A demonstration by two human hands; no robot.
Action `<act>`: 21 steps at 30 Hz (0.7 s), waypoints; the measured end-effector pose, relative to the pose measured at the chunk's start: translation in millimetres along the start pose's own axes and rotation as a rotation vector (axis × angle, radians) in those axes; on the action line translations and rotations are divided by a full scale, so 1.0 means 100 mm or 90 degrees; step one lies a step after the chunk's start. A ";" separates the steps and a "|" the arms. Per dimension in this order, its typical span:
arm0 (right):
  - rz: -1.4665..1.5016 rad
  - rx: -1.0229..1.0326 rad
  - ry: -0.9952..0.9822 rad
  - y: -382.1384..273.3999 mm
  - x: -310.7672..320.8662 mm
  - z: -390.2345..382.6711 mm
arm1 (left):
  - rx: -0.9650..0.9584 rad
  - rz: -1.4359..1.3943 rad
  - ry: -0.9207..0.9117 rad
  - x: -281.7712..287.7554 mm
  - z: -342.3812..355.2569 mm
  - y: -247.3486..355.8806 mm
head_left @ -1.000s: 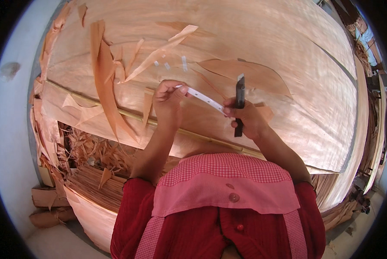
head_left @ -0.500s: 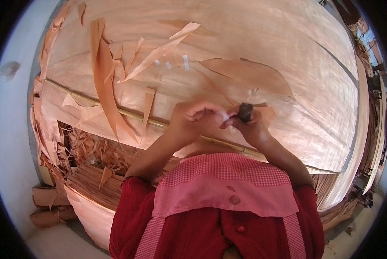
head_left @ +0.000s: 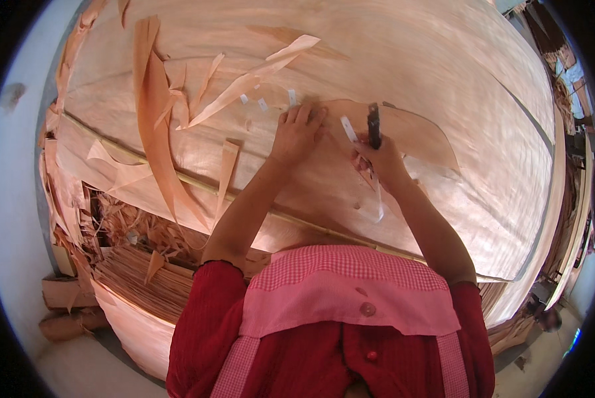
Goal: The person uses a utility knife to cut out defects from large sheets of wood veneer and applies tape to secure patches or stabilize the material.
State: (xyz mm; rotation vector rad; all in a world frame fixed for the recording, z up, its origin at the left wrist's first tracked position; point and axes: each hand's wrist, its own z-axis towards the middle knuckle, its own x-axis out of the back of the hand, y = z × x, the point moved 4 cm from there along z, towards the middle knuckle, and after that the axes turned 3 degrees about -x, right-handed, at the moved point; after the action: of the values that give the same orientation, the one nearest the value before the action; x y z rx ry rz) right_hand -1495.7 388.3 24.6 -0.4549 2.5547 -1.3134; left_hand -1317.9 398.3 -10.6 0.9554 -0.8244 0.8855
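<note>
Thin orange-brown wood veneer (head_left: 443, 73) spreads broadly in front of me. My left hand (head_left: 296, 138) rests on it with the fingers laid down on the surface, near the left end of a curved veneer piece (head_left: 420, 132). My right hand (head_left: 385, 160) is closed around a dark, narrow tool (head_left: 374, 126) that sticks up from the fist; its working end cannot be made out. A short white tape strip (head_left: 348, 129) shows beside the right fingers. A longer pale strip (head_left: 379, 209) hangs below them. Several small white tape pieces (head_left: 293, 97) lie beyond my left hand.
Long veneer offcuts (head_left: 153, 113) lie on the left of the sheet. A thin bamboo-like stick (head_left: 198, 182) runs across the near side. Veneer scraps (head_left: 138, 229) and a stack of sheets (head_left: 141, 272) sit lower left. A pale wall (head_left: 19, 166) stands at far left.
My hands, close together before, have come apart. The left has moved forward onto the veneer; the right has shifted slightly forward with the dark tool. White strips now show at the right hand.
</note>
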 end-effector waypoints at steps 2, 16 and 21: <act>0.032 0.009 -0.018 -0.14 -0.17 0.22 | 0.001 0.007 -0.012 -0.02 -0.01 -0.03; 0.099 -0.169 -0.031 -0.05 -0.40 0.91 | 0.002 -0.091 0.056 0.00 -0.07 -0.14; 0.056 -0.170 0.004 0.03 -0.40 1.06 | 0.083 -0.157 0.135 -0.08 -0.05 -0.22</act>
State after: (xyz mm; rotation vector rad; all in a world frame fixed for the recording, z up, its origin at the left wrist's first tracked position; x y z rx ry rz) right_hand -1422.8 325.9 -36.3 -0.3810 2.7326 -0.9490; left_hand -1300.2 394.5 -26.5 1.0330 -0.4608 0.8156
